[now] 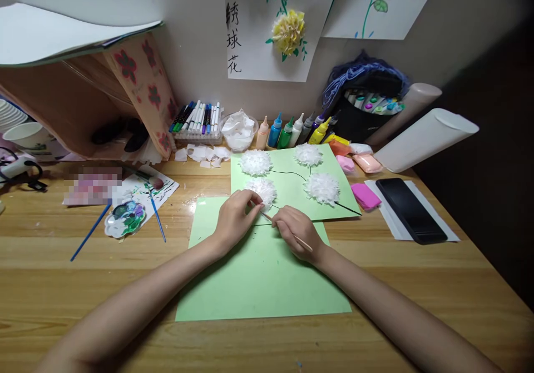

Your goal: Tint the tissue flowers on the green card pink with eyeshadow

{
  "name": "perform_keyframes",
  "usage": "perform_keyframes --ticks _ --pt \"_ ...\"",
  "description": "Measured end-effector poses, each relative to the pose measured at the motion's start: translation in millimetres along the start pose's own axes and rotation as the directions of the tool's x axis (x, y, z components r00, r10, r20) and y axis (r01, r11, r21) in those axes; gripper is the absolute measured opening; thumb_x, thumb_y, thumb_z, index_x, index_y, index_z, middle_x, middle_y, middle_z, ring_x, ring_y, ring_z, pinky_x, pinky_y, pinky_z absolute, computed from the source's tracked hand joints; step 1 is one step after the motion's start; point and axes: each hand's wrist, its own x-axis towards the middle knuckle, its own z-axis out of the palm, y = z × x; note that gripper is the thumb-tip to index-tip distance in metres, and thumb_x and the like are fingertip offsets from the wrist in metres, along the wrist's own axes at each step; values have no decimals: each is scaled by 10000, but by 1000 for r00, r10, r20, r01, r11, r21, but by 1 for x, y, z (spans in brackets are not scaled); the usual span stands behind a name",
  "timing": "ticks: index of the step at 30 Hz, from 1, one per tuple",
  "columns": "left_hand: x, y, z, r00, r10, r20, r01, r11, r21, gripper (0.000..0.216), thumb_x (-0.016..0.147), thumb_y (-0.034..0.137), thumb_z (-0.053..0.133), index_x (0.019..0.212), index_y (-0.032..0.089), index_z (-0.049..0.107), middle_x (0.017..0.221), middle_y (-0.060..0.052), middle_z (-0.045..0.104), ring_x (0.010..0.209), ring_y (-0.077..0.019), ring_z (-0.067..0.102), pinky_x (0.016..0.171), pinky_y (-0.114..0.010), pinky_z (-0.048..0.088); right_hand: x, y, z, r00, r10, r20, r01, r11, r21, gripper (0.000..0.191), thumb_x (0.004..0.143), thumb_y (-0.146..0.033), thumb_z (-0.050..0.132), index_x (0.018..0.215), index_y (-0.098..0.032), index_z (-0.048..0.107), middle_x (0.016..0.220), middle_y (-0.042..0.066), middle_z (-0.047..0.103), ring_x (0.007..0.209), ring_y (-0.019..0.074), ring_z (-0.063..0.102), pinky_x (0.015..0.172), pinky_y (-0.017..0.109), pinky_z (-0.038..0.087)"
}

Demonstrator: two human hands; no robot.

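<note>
My right hand (297, 233) is closed around a thin wooden stick (303, 244), which slants up and left. Beside the stick's tip, the thumb and fingers of my left hand (238, 215) are pinched together. What they hold is too small to make out. Just behind these fingers sits a white ruffled paper flower (262, 189), partly covered by the left hand. It is one of several such flowers on a light green sheet (287, 162) with thin dark drawn lines. A second green sheet (258, 278) lies under my wrists.
Torn white paper pieces (204, 154) lie by a clear bowl of tissue (239, 130) at the back. Several paint bottles (286, 133) line the wall. Brushes and a paint palette (125, 219) are on the left. A phone (411, 210) and pink clay packet (365, 196) lie right.
</note>
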Motion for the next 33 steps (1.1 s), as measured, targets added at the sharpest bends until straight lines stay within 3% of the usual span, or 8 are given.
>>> perform_keyframes --ticks 7,12,24,27,30,33 --pt "4 -2 -1 1000 9 -19 -9 1000 -16 65 852 253 582 835 213 534 842 -5 609 769 -156 535 691 -288 418 2 2 3 998 54 12 -54 999 0 244 958 -226 322 797 -212 504 662 21 527 639 167 476 611 304 397" --pt "10 -11 -6 976 -182 -117 173 981 -83 175 934 301 413 795 210 467 820 -32 564 770 -172 528 686 -304 406 3 5 4 996 88 -3 -88 996 26 259 970 -276 322 801 -216 510 661 18 523 635 163 484 600 297 400" --pt "15 -20 -8 967 -246 -63 242 968 -60 158 918 240 394 771 212 441 799 -26 558 779 -187 521 695 -315 371 15 13 9 977 211 -15 -210 976 52 386 979 -365 275 709 -216 506 620 22 525 593 158 522 570 294 397" --pt "15 -19 -8 968 -241 -65 238 970 -56 157 916 238 394 767 214 441 797 -27 560 781 -191 521 694 -315 368 33 12 9 941 337 -15 -333 935 120 437 973 -424 283 652 -216 494 559 6 516 529 143 525 522 281 391" --pt "15 -20 -7 968 -243 -64 239 969 -56 152 911 230 398 766 214 442 795 -27 562 782 -192 520 692 -311 363 60 12 7 857 516 7 -506 838 203 482 946 -485 340 586 -206 499 453 -14 496 453 132 522 472 263 388" --pt "15 -21 -6 970 -234 -62 231 972 -52 148 909 224 399 765 212 435 787 -24 554 773 -188 515 688 -307 358 85 12 7 796 602 57 -603 782 158 523 930 -497 373 527 -192 504 387 -15 496 405 124 518 456 252 373"
